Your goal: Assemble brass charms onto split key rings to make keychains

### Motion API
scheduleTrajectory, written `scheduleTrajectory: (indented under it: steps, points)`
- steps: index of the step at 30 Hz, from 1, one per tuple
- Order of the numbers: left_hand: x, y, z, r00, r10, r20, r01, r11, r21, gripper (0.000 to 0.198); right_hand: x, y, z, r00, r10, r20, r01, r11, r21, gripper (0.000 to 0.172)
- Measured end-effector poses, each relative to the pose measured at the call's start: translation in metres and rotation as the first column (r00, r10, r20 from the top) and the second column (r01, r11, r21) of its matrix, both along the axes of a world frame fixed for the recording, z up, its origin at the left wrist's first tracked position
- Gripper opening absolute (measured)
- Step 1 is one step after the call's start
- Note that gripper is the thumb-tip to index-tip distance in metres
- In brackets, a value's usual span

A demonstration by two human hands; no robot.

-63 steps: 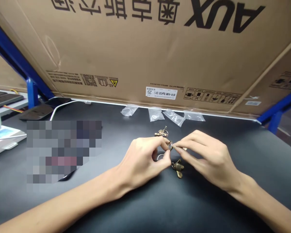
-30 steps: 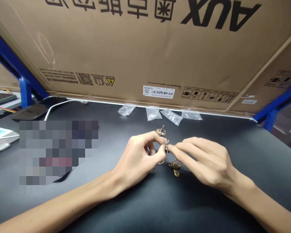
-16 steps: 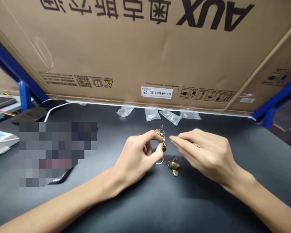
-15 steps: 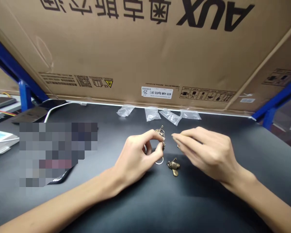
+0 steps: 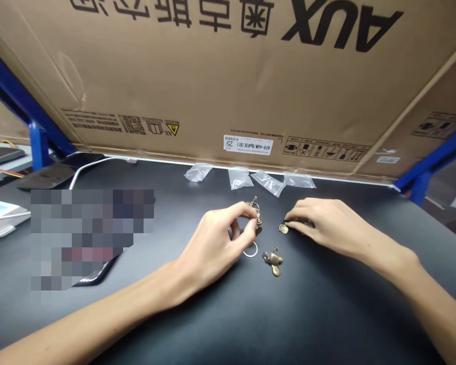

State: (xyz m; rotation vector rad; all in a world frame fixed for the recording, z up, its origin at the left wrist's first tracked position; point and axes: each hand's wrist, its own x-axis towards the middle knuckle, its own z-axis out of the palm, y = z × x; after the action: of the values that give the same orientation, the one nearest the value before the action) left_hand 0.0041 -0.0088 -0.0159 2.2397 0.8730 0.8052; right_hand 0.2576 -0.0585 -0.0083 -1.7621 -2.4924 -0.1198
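Note:
My left hand (image 5: 228,238) pinches a keychain (image 5: 258,221) between thumb and forefinger; its small metal pieces stick out past the fingertips, and a silver ring (image 5: 250,249) shows below them. To the right, my right hand (image 5: 323,220) is closed at the fingertips on a small bronze charm (image 5: 283,229), whose flat rounded end pokes out at the left. Further dark metal is partly visible under its fingers. Between and below the hands, a separate cluster of bronze charms (image 5: 275,260) lies on the dark table (image 5: 251,319).
Several clear plastic bags (image 5: 240,178) line the back edge of the table, before a large cardboard box (image 5: 197,76). At the left are a blurred-out area (image 5: 91,228), a white cable (image 5: 76,175) and a black object (image 5: 47,176). Blue posts (image 5: 40,147) flank the box.
My right hand has moved to the right and lower onto the table, and the charm at its fingertips now shows. My left hand has barely moved.

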Motion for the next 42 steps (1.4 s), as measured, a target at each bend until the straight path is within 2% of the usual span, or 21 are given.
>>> scheduleTrajectory:
  steps: [4,7,10,13,17,25,30,34,37,39,42]
  points:
    - [0.000,0.001,0.001,1.000,-0.022,-0.010,0.022,1.000,0.013,0.013,0.000,0.002,-0.001,0.999,0.026,-0.036,-0.027,0.999,-0.033,0.019]
    - [-0.001,0.004,-0.004,0.999,-0.037,-0.015,0.038,0.998,0.053,0.013,-0.002,0.002,0.002,0.991,0.038,-0.126,-0.041,0.999,-0.018,0.020]
    - [-0.002,0.007,-0.011,0.996,-0.056,-0.067,0.068,0.980,0.187,0.012,-0.007,-0.001,0.007,0.972,0.043,-0.231,-0.032,0.998,0.048,0.020]
    - [-0.004,0.011,-0.018,0.990,-0.070,-0.126,0.112,0.926,0.360,0.011,-0.016,-0.006,0.012,0.946,0.059,-0.319,-0.026,0.994,0.107,0.019]
    - [-0.006,0.011,-0.019,0.987,-0.068,-0.144,0.128,0.878,0.461,0.010,-0.030,-0.013,0.015,0.886,0.052,-0.460,-0.007,0.995,0.100,0.017]
    - [-0.003,0.006,-0.015,0.980,-0.099,-0.170,0.164,0.887,0.431,0.008,-0.051,-0.019,0.012,0.811,0.066,-0.581,0.011,0.992,0.128,0.011]
    - [-0.004,0.004,-0.014,0.979,-0.132,-0.155,0.182,0.908,0.377,0.013,-0.055,-0.021,0.007,0.800,0.139,-0.583,-0.042,0.983,0.177,0.009]
    - [-0.003,0.001,-0.004,0.989,-0.123,-0.083,0.134,0.982,0.134,0.012,-0.054,-0.022,0.004,0.845,0.224,-0.485,-0.075,0.948,0.309,0.010]
    - [-0.002,0.003,0.003,0.992,-0.128,0.009,0.129,0.991,-0.034,0.024,-0.052,-0.021,0.005,0.864,0.228,-0.450,-0.057,0.931,0.362,0.009]
    - [-0.002,0.005,0.003,0.989,-0.144,0.034,0.143,0.989,0.019,0.027,-0.052,-0.021,0.006,0.864,0.234,-0.446,-0.055,0.924,0.378,0.009]
    - [-0.002,0.008,0.000,0.992,-0.125,0.018,0.121,0.979,0.165,0.018,-0.052,-0.021,0.005,0.862,0.283,-0.421,-0.107,0.912,0.396,0.008]
